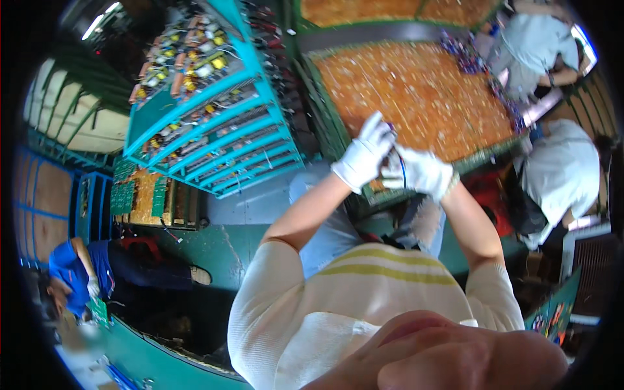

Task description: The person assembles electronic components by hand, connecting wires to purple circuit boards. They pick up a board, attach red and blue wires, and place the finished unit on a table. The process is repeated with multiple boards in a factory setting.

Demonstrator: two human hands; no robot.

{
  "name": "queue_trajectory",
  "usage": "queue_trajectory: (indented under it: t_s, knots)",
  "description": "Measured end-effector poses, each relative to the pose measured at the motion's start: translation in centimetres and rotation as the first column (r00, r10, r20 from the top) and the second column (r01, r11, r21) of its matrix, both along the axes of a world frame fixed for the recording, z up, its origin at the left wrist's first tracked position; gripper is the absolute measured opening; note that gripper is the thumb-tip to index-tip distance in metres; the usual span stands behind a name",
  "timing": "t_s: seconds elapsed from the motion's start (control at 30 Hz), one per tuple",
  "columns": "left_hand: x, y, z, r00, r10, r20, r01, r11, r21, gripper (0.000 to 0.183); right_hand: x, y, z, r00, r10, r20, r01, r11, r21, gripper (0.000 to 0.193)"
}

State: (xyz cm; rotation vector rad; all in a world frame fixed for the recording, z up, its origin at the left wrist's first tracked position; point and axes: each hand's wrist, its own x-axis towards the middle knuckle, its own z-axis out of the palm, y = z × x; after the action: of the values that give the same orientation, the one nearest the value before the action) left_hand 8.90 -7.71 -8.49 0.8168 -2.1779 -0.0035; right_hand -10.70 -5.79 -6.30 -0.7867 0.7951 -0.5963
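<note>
Both my hands wear white gloves and meet over the near edge of a table with a worn orange-brown top. My left hand is closed, thumb and fingers pinched at a small dark purplish piece. Close beside it, my right hand is closed too, with a thin dark wire curving out by its fingers. The wire seems to belong to the small piece, but the gloves hide where they join. The piece is too small to name.
To the left stands a turquoise rack of boards with yellow and copper-coloured parts. Purple-and-dark small parts are heaped along the table's far right edge. Two people in pale shirts are at the right; a person in blue holds a green board.
</note>
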Motion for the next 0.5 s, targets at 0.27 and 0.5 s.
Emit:
queue_trajectory:
  t_s: [0.27,0.5]
  knots:
    - [-3.8,2.2,2.3,0.962,-0.082,0.259,-0.013,0.938,0.345,0.014,-7.1,1.9,4.8,0.462,-0.271,-0.845,-0.815,0.247,-0.525,0.027]
    - [-8.9,1.1,2.7,0.288,-0.226,-0.931,0.881,-0.318,0.35,0.021,-9.0,0.6,14.8,0.367,-0.853,-0.371,-0.921,-0.388,-0.017,0.021]
